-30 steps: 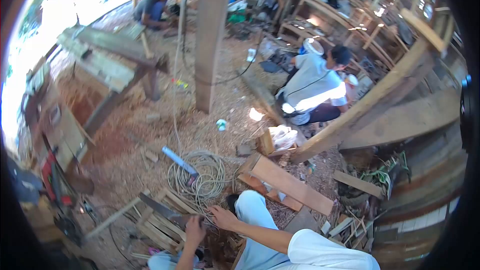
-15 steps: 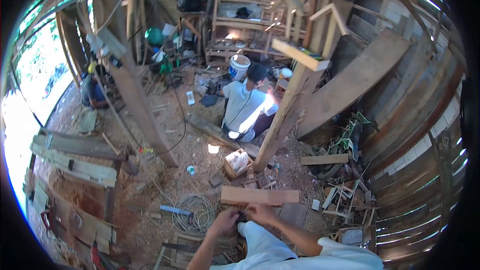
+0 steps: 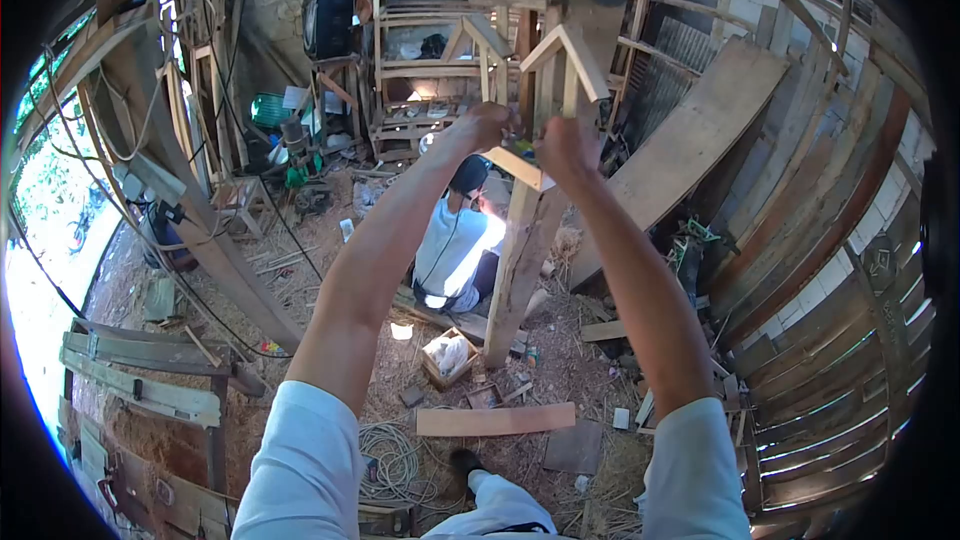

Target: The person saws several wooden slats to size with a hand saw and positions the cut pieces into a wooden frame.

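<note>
Both arms reach forward and up to a small wooden shelf [image 3: 515,168] fixed on an upright post [image 3: 512,280]. My left hand [image 3: 488,126] is at the shelf's left side, its fingers curled together around something too small to make out. Just across from it, my right hand [image 3: 568,148] is closed over the shelf's right side; what its fingers hold is hidden. Small yellow-green items lie on the shelf between the hands. On the ground below lies a reddish wooden plank [image 3: 496,420].
Behind the post a person [image 3: 452,250] in a light shirt sits low on the floor. A wooden box [image 3: 450,358] with a white bag stands near the post's foot. Coiled rope [image 3: 395,465] lies to the left of my shoe [image 3: 466,464]. A wide board [image 3: 690,155] leans at the right.
My hands have risen from low by my knee to the shelf on the post. The camera view has shifted, and my foot now shows beside the plank.
</note>
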### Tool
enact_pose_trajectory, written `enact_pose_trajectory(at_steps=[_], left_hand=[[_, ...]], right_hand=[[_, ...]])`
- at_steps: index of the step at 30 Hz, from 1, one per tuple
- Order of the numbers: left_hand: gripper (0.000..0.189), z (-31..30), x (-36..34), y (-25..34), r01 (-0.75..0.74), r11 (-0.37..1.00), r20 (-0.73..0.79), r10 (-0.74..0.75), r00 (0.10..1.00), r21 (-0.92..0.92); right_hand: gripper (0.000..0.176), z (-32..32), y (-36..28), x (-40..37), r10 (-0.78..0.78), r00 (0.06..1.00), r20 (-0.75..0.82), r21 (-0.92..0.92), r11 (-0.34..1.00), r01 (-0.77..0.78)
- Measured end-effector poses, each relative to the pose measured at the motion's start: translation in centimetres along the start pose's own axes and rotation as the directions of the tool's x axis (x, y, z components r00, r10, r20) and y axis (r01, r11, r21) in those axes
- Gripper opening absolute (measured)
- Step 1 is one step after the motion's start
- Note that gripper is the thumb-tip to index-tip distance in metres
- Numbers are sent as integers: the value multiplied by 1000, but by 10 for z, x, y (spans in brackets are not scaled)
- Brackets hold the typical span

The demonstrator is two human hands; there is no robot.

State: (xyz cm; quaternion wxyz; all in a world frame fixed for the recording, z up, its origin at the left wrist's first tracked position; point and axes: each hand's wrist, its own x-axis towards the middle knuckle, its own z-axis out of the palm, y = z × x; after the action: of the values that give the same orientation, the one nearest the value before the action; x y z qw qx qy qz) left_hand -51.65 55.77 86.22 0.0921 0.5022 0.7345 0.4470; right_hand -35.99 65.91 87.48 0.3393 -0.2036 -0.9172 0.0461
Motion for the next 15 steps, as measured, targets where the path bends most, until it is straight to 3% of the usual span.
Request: enact_pose_trajectory(at_steps=[1,2,3,4,5,6,7,8,10,11,13,15], left_hand=[[27,0,4,7,-6,1000,-2,6,1000,1],[29,-1,4,12,-115,929,30,112,993,351],[33,-1,1,16,-210,732,99,192,976,649],[29,-4,1,25,-172,721,159,87,983,672],[29,-2,6,29,-159,724,155,73,985,672],[26,2,16,28,-153,644,193,8,981,749],[22,3,19,31,-152,557,217,-51,975,817],[22,2,18,31,-133,564,200,-58,978,815],[19,0,1,36,-229,507,157,182,971,831],[19,-1,-5,36,-208,518,140,168,976,830],[21,-3,-10,24,-256,646,46,324,945,719],[27,-7,2,6,-419,543,25,590,807,728]], right_hand=[[16,-3,-6,0,-29,999,46,-63,998,31],[17,-7,-10,-3,-50,994,98,-119,991,61],[17,-10,-10,-3,-47,994,104,-114,992,59],[16,-11,-13,0,-36,992,121,-94,994,47],[16,-11,-17,1,-27,989,143,-72,997,38],[16,-8,-20,-1,-40,986,164,-67,996,52],[16,-8,-20,0,-100,981,164,-77,991,113],[16,-10,-19,3,-158,974,161,-86,981,174],[15,-16,-23,0,-212,961,176,-116,965,234],[14,-17,-25,-2,-250,952,178,-145,950,277],[14,-10,-27,-4,-296,951,90,-339,889,309],[15,-23,-31,-7,-388,918,81,-568,739,363]])
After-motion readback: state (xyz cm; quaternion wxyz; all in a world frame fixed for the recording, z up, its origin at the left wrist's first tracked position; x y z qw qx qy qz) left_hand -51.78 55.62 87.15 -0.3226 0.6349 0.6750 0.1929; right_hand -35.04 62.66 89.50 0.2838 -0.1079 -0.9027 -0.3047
